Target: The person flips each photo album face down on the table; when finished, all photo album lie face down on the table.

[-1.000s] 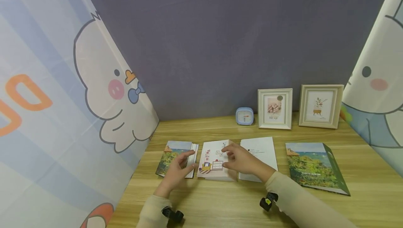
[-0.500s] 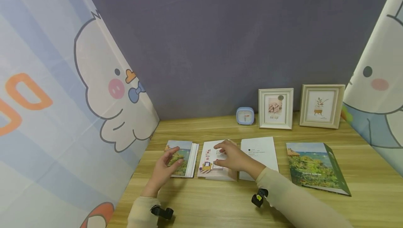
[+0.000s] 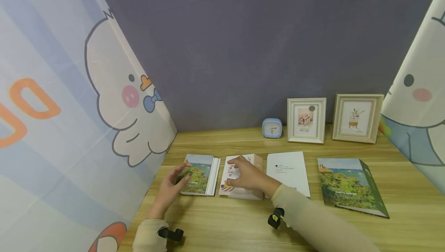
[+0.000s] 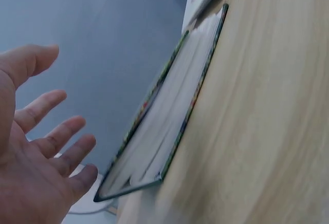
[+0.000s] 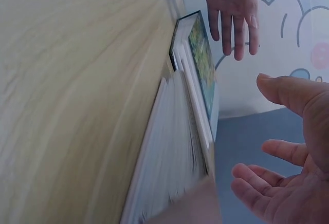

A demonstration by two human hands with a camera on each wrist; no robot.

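Note:
My left hand (image 3: 167, 191) hovers over the left side of a photo album (image 3: 199, 179) with a painted seaside cover. In the left wrist view its fingers (image 4: 54, 142) are spread and relaxed, apart from the album (image 4: 164, 116), whose page edges face the camera. Above a pale pink illustrated book (image 3: 240, 193) is my right hand (image 3: 247, 175), thumb and fingers apart. The right wrist view has that right hand (image 5: 288, 172) holding nothing, beside the book's fanned page edges (image 5: 164, 147). Part of the book's cover is hidden under the hand.
A white book (image 3: 286, 174) with small print lies right of the pink one. Farther right lies another photo album (image 3: 349, 186), its cover slightly raised. A blue clock (image 3: 272, 128) and two picture frames, one white (image 3: 306, 138) and one beige (image 3: 356, 138), stand along the back wall.
Both hands have moved left. The left hand has gone from the album's right edge to its left side; the right hand has shifted left over the pink book. Books stay in place.

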